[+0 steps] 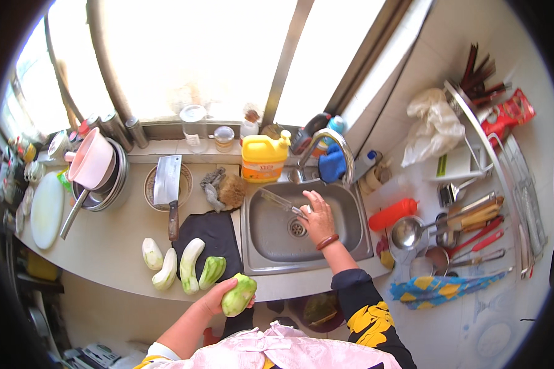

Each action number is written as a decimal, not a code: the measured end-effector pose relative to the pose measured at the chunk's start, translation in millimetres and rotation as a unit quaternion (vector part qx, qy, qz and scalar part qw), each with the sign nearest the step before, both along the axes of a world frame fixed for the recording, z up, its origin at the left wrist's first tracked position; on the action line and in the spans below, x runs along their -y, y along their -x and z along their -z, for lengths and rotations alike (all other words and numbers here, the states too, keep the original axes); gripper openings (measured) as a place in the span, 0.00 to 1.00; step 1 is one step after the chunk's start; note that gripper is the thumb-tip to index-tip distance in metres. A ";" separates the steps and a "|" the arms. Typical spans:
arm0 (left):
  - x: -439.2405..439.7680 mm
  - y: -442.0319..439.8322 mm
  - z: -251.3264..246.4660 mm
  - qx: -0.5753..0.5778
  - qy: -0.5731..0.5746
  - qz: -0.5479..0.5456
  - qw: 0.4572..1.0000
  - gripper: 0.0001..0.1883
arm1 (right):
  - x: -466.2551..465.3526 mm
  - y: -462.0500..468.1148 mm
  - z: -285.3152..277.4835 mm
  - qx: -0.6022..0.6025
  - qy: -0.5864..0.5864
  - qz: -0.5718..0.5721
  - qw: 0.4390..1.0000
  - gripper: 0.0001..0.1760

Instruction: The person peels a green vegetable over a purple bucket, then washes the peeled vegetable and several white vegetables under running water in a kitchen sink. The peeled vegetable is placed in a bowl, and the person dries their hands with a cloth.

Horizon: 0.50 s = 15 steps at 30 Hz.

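Observation:
My left hand (218, 294) holds a thick piece of peeled pale-green gourd (238, 296) in front of the counter's edge. Over the steel sink (254, 264), my right hand (319, 217) grips the end of a slim, shiny, partly see-through tool (277, 199), possibly a peeler; its exact kind is unclear. Near my left hand lies a greener gourd piece (212, 271), on the edge of a black cloth or bag (207, 230). Beside it are a long curved peeled piece (192, 263) and two shorter whitish pieces (166, 270), (152, 253).
A cleaver (167, 182) rests across a patterned bowl (148, 191). Scrubbers (231, 191) and a yellow detergent jug (264, 159) stand behind the sink, near the curved faucet (346, 147). Stacked pans (120, 184) and a white board (47, 212) are at left; utensils (408, 233) at right.

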<state>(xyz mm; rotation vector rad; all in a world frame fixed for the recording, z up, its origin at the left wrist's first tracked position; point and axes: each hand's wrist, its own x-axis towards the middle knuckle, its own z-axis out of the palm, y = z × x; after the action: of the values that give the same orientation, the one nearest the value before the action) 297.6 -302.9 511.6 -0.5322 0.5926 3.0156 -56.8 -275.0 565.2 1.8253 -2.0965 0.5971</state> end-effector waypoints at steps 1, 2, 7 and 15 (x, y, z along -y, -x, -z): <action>1.8 2.0 -2.3 0.013 -0.020 -0.005 1.000 0.33 | 9.3 11.1 -2.5 -0.005 -0.016 -0.004 1.000 0.14; 2.4 4.7 -4.9 0.010 -0.040 -0.013 0.999 0.32 | 18.5 22.2 -2.2 -0.009 -0.032 -0.009 0.999 0.14; 3.9 39.2 -0.2 0.021 -0.015 -0.041 0.999 0.28 | 40.5 75.1 49.7 0.010 -0.142 -0.002 0.990 0.14; -6.0 80.1 -3.4 0.101 0.016 -0.107 0.989 0.28 | 38.8 102.0 70.5 0.101 -0.129 -0.101 0.981 0.15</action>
<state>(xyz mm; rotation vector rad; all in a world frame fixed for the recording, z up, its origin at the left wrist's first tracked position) 217.5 -297.0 515.0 -0.9479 0.6081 3.0940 -158.7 -313.8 494.8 2.2267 -2.2217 0.6044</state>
